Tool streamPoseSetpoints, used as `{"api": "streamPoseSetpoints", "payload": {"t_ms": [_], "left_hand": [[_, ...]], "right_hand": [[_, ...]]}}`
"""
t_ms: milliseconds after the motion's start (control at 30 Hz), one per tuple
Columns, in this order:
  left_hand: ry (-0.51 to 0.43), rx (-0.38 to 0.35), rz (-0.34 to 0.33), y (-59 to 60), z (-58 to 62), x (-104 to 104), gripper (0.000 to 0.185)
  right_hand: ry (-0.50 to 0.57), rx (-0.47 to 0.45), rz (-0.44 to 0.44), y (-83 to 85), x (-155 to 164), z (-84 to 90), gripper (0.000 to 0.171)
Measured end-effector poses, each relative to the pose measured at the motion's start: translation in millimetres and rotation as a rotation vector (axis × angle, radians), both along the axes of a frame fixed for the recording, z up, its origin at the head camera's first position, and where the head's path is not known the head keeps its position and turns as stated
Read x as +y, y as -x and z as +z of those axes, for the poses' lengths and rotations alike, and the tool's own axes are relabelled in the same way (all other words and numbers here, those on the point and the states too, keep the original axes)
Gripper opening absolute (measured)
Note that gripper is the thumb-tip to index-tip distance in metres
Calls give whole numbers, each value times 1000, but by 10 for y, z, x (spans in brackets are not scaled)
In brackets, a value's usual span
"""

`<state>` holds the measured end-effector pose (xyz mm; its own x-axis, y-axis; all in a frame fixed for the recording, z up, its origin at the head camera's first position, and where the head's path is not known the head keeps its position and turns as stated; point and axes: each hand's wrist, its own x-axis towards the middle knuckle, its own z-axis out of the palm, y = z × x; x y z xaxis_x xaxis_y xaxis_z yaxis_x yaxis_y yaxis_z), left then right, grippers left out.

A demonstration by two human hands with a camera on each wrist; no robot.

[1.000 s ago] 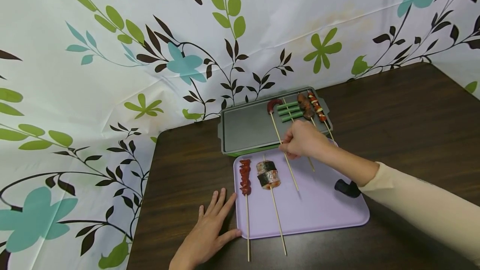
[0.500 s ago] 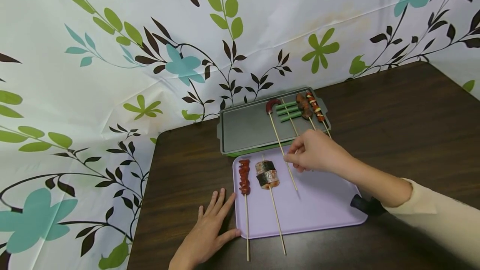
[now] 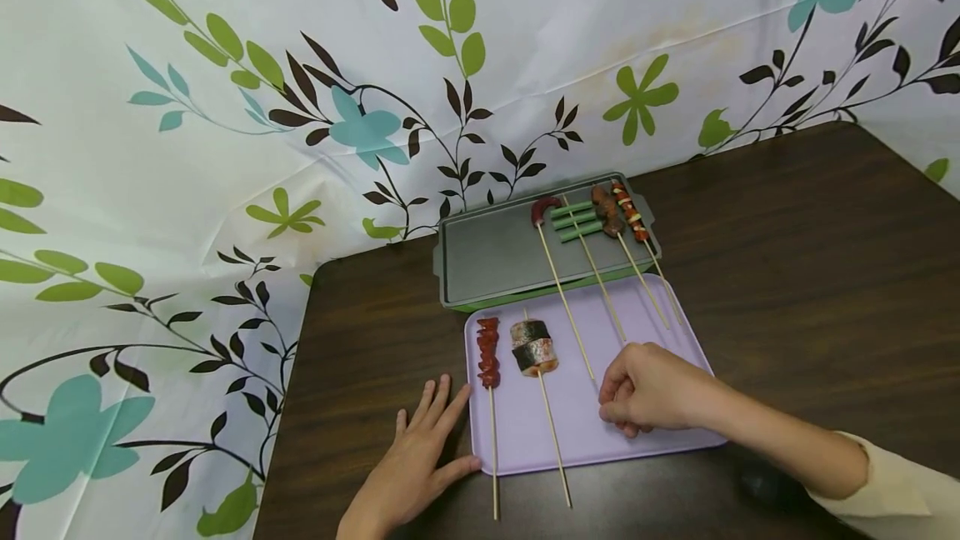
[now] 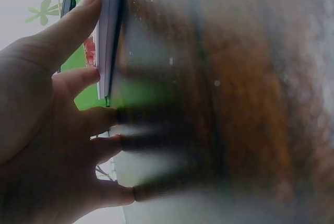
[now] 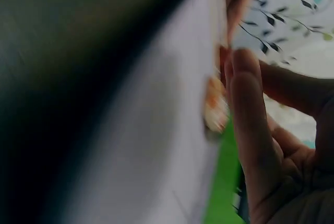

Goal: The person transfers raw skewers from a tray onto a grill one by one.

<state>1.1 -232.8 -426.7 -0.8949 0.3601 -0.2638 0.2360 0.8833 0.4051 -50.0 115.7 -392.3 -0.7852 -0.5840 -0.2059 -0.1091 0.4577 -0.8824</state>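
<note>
While the right hand rests with loosely curled fingers on the flat lilac plastic tray, its grip holding nothing, the nearest thing is a bare-ended wooden skewer topped with a curved dark-red sausage piece. That skewer lies slanted, food end on the grey rectangular griddle pan, stick end over the tray just beside the knuckles. Six skewers show in all: four on the pan, namely the sausage, green beans, brown meat chunks and red-and-yellow pieces; two on the tray, red meat cubes and a thick striped roll. The left hand lies flat, fingers spread, on the dark wooden counter, thumb touching the tray's edge.
</note>
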Motion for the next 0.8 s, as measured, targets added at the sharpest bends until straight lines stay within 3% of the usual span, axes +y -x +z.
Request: {"api": "streamPoseSetpoints", "payload": {"t_ms": [167,367,467,800], "left_hand": [[-5,0,-3,-11,8,5,86],[-1,-5,4,-6,12,6,85],[4,-7,5,-3,3,5,86],[14,8,5,2,-12,1,86]], "right_hand": [[77,-26,-51,-104,-150,-265,8],[225,-210,-136,-147,-339,-436,13],[261,-250,-172,-166,-421,-483,14],[270,-253,-198,-192,-547,-496,12]]}}
